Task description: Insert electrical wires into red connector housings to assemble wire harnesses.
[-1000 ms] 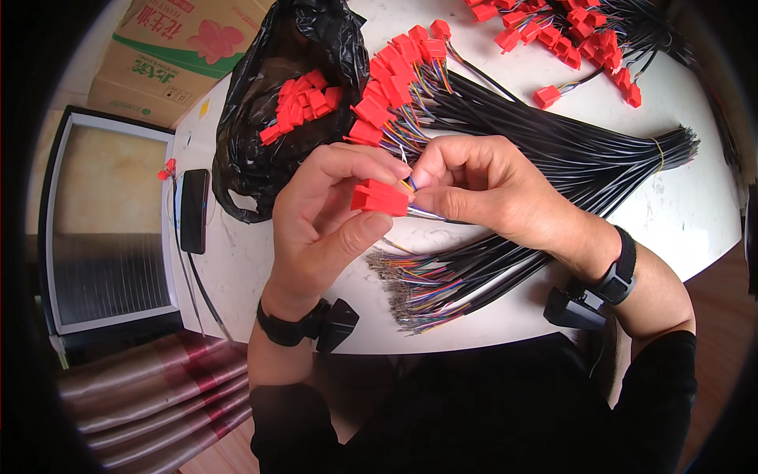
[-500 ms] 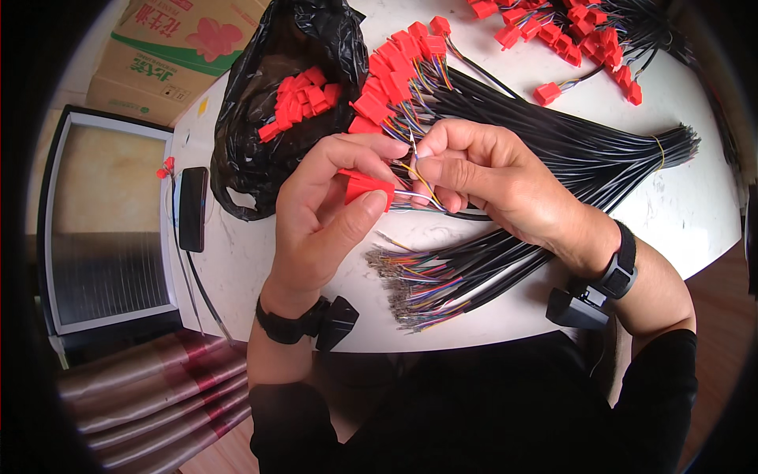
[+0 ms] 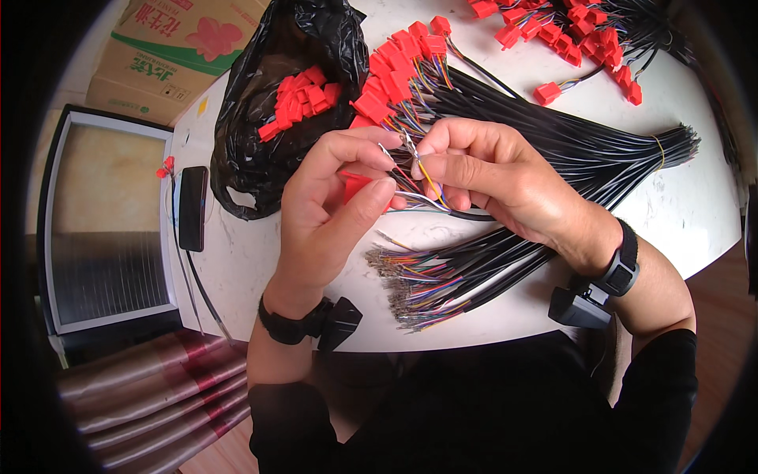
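My left hand [image 3: 320, 217] is closed around a red plastic connector housing [image 3: 354, 185], which thumb and fingers partly cover. Pinched between thumb and index finger of my right hand [image 3: 509, 178] is a yellow wire [image 3: 427, 174], its metal terminal pointing up. Another wire, purple or blue, shows below that pinch. A red and a black wire stand up near the left fingertips; whether those fingers touch them I cannot tell. White wires [image 3: 417, 197] run from the housing toward the black cable under my right hand.
A bundle of black cables [image 3: 545, 142] with red housings lies behind my hands; loose-ended cables [image 3: 442, 280] lie nearer. At left are a black plastic bag [image 3: 245, 103] holding red housings [image 3: 304, 99], a phone [image 3: 193, 209] and a framed panel [image 3: 110, 221]. More finished cables [image 3: 584, 35] sit far right.
The yellow wire has come up into my right-hand pinch, where a purple-white wire was upright before. Red and black wires now show by my left fingertips, and the housing is more covered.
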### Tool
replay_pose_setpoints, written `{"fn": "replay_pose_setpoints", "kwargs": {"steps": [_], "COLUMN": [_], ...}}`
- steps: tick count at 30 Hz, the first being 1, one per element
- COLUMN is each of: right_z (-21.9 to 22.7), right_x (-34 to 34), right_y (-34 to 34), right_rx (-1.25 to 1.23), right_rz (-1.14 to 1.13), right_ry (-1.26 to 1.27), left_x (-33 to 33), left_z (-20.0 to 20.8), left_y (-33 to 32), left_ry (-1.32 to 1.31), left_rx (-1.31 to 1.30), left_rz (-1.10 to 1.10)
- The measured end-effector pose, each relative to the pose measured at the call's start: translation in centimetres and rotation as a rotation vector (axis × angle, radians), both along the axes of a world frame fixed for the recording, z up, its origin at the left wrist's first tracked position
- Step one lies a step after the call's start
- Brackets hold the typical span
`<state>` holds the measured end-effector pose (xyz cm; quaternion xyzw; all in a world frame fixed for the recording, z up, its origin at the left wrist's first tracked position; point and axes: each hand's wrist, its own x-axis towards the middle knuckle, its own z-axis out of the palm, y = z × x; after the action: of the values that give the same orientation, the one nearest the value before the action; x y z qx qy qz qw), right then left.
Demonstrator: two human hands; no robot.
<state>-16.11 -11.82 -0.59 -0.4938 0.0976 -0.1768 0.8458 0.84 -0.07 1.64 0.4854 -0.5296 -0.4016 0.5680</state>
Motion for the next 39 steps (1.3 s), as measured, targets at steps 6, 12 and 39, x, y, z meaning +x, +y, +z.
{"fn": "replay_pose_setpoints", "kwargs": {"steps": [6, 12, 39], "right_z": [-0.1, 0.1, 0.8], "right_x": [0.2, 0.1, 0.1], "right_y": [0.4, 0.3, 0.7], "right_rx": [-0.13, -0.183, -0.181], "right_rz": [-0.001, 0.059, -0.045], "right_ry": [0.039, 0.028, 0.07], "left_x": [-0.3, 0.3, 0.2], "left_z": [0.0, -0.5, -0.7], "left_y": [0.0, -0.2, -0.1], "left_ry": [-0.025, -0.205, -0.077], "left_rx": [0.028, 0.011, 0.029], "left_rz": [0.022, -0.012, 0.046]}}
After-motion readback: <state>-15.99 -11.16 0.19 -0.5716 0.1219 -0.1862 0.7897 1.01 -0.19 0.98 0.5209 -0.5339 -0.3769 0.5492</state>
